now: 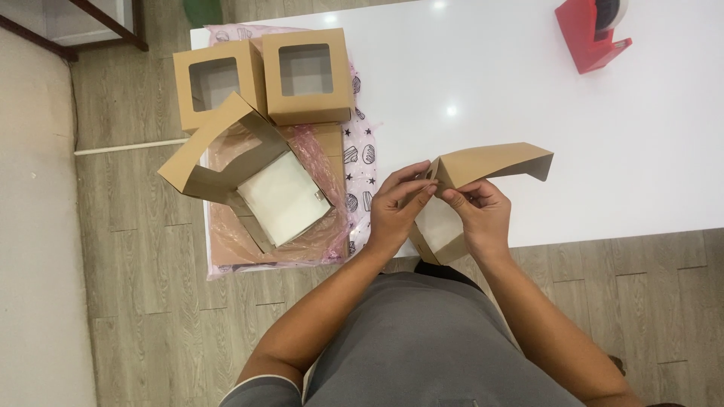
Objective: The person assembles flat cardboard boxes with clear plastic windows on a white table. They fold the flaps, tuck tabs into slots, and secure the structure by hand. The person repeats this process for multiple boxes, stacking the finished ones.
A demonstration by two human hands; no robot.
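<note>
We note both hands raised over the near edge of the white desk [573, 151], the left hand [396, 211] and right hand [483, 218] each pinching a partly folded brown cardboard box blank [490, 162], fingertips meeting at its crease. To the left, 2 assembled window boxes [305, 75] stand beside an open box [249, 177] on pink plastic wrap [332, 234]. A red tape dispenser [592, 34] sits well apart.
</note>
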